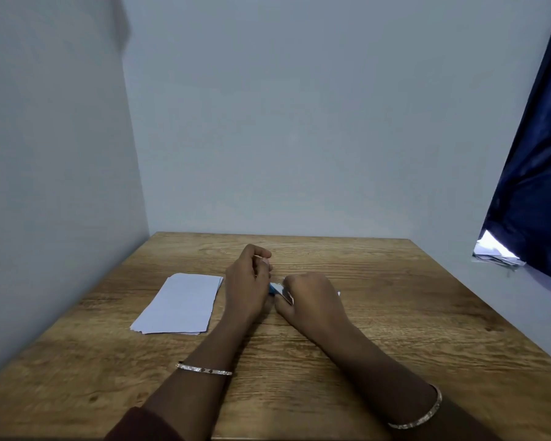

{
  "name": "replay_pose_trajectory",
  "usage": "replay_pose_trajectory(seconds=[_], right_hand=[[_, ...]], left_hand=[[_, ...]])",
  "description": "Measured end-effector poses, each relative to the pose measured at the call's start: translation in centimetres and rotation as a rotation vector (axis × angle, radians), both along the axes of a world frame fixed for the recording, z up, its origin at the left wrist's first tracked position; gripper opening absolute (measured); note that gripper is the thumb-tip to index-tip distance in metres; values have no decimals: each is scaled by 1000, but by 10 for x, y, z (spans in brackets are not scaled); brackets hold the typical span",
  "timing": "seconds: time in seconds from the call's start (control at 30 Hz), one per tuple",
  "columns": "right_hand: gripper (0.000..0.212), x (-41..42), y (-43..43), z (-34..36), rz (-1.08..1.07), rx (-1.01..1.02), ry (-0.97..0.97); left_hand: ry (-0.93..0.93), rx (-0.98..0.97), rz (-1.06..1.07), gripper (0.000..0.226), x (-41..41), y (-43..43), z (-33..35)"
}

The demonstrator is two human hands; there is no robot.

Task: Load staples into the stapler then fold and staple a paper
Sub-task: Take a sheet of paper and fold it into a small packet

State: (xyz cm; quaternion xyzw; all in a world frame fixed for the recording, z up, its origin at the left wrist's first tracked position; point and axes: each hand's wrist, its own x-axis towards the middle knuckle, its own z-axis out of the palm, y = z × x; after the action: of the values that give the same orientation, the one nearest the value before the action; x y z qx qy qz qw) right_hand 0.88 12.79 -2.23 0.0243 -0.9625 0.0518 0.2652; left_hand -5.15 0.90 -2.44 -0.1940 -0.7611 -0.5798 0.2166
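Both hands meet over the middle of the wooden bench [395, 313]. The right hand [312, 300] is curled with its grip closed around a small blue and white object [273, 288], probably the stapler or a staple box; too little of it shows to tell which. Only its blue end pokes out on the left of the right grip, and a white sliver shows at the hand's right edge. The left hand [247, 281] rests just beside it with fingers bent, touching or nearly touching that blue end; I cannot tell whether its grip holds anything. A stack of white paper [180, 303] lies flat on the bench, just left of the left hand. No container's contents can be seen.
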Motion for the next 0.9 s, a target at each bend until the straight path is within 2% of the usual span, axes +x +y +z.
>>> replay_pose_trajectory(seconds=[0.17, 0.33, 0.43, 0.57, 0.67, 0.73, 0.9], right_hand=[[23, 5, -5, -6, 17, -15, 0], [27, 10, -7, -7, -20, -28, 13], [33, 19, -9, -3, -68, -31, 152], [18, 25, -29, 6, -1, -153, 376], [16, 22, -61, 9, 107, -199, 313], [16, 14, -79, 8, 182, -185, 212], [37, -16, -103, 4, 218, -233, 21]], left_hand=[[10, -35, 29, 16, 10, -8, -2], [5, -32, 42, 18, 29, -16, -1], [33, -29, 35, 18, 44, -27, 1], [144, -55, 86, 15, 54, -60, 3], [210, -133, 205, 15, 50, -102, 1], [175, -209, 291, 14, 47, -130, -3], [82, -354, 397, 13, 42, -165, -12]])
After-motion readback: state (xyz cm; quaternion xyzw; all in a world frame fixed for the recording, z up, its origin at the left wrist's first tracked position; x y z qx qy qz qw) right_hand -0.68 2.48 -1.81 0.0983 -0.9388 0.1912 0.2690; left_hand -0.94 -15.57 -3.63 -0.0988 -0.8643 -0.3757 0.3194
